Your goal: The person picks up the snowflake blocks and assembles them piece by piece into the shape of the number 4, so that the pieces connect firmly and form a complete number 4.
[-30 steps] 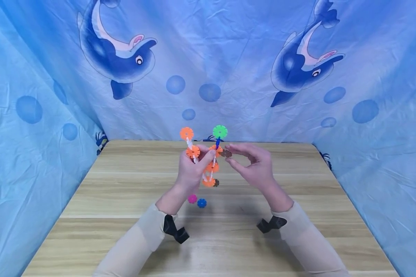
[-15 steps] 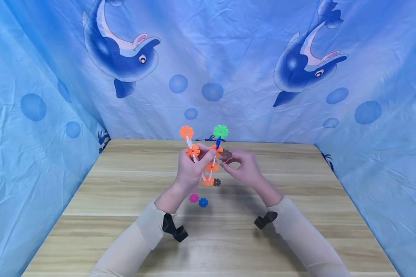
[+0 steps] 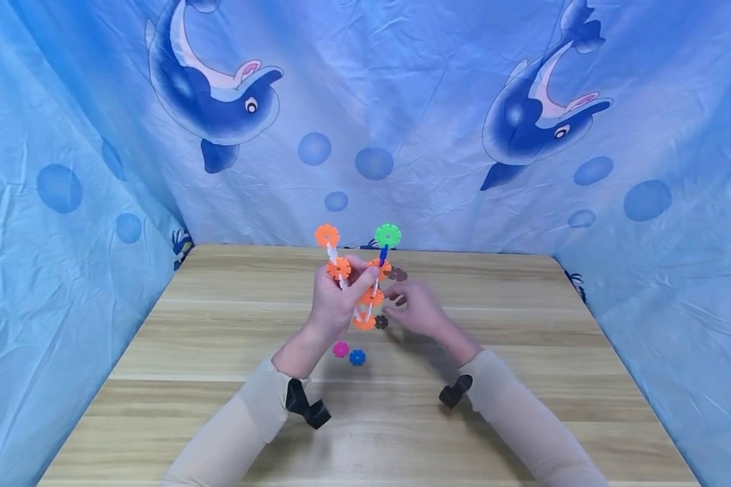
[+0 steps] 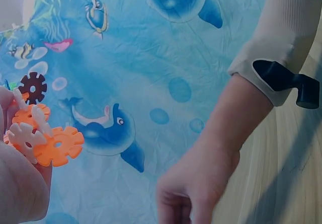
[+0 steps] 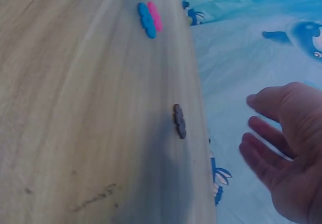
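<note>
My left hand [image 3: 331, 297] grips a V-shaped build of interlocking plastic discs above the table. It joins orange discs [image 3: 339, 268] with white ones [image 4: 25, 139]. One arm ends in an orange disc, the other in a bright green disc [image 3: 388, 236] on a dark blue link. A brown disc [image 3: 397, 274] sticks out on the build's right side. Beside it, my right hand [image 3: 418, 311] holds nothing, its fingers apart and slightly bent in the right wrist view. Below those fingers a loose brown disc [image 5: 179, 121] lies on the table.
A pink disc [image 3: 341, 350] and a blue disc [image 3: 357, 357] lie side by side on the wooden table [image 3: 219, 379], nearer me. Blue cloth [image 3: 426, 203] printed with dolphins hangs behind the table and along both sides.
My right hand has come away from the brown disc on the build and moved down and left, towards the loose brown disc. My left hand keeps its grip, nearly still.
</note>
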{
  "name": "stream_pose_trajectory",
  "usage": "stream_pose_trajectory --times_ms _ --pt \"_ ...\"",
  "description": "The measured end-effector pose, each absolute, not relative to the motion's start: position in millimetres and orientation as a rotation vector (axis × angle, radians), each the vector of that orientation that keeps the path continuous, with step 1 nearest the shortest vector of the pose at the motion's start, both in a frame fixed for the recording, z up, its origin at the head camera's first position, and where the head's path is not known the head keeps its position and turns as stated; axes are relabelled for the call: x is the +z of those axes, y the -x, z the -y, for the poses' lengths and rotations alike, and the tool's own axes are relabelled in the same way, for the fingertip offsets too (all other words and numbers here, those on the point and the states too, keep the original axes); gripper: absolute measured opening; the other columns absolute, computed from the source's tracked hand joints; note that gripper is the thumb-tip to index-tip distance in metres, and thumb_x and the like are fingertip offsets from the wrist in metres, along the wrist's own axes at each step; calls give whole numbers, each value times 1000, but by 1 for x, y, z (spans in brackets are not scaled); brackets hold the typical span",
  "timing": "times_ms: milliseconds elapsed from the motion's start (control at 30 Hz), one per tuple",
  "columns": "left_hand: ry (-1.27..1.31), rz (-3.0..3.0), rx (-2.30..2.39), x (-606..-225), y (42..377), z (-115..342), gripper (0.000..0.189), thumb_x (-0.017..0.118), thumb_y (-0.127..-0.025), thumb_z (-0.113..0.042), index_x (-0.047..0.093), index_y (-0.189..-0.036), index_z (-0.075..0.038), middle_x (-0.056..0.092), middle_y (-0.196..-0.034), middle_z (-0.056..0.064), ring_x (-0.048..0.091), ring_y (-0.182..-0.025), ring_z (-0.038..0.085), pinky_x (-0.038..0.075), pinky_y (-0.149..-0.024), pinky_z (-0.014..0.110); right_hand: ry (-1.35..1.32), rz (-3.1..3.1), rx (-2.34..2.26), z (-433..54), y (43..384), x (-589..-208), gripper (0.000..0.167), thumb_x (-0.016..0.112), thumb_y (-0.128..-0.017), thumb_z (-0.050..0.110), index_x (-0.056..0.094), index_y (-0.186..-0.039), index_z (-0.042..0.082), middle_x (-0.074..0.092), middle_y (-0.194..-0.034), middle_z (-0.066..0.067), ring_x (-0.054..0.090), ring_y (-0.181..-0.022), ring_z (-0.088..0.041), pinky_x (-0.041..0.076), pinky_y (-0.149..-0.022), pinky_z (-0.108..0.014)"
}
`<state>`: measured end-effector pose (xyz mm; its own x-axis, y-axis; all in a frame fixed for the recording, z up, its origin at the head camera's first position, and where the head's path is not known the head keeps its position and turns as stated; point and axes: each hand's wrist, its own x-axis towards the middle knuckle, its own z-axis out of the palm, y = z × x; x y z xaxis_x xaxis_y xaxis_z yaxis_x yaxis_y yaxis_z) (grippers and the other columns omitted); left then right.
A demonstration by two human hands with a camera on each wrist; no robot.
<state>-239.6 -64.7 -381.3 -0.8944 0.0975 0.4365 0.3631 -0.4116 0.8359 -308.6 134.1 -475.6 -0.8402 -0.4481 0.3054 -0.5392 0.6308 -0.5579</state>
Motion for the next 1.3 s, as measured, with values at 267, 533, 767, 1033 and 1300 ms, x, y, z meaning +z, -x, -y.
stream_pose_trajectory --times_ms 267,533,767,1033,1300 --pt "664 1612 -2407 -382 239 63 7 79 -94 -11 73 -91 -13 74 -84 -7 64 -74 9 57 -66 20 -870 2863 843 -131 311 -489 25 80 -93 13 79 -117 10 78 -117 -9 73 -111 -27 62 -98 -46" --pt "674 1616 -2394 -384 240 62 10 77 -95 -9 73 -90 -17 73 -84 -8 63 -73 8 56 -65 19 -923 2902 756 -128 310 -497 30 81 -90 9 79 -119 7 77 -114 -9 71 -110 -27 58 -102 -47" --pt "674 1625 -2398 -382 239 61 27 68 -95 4 75 -88 -22 74 -82 -8 62 -69 6 55 -61 18 -930 2962 721 -126 310 -501 29 80 -92 8 80 -121 10 77 -114 -6 69 -112 -24 55 -108 -46" --pt "677 1609 -2425 -384 240 61 7 78 -95 -11 72 -93 -8 72 -85 -5 66 -73 8 59 -66 20 -917 2981 708 -125 308 -501 26 78 -93 5 81 -118 10 77 -114 -6 68 -115 -24 54 -111 -48" --pt "670 1607 -2440 -383 239 60 11 81 -94 -13 71 -95 -8 71 -85 -6 67 -75 8 60 -68 20 -951 2951 685 -125 305 -499 20 78 -93 4 83 -112 9 79 -107 -5 69 -104 -23 54 -107 -49"
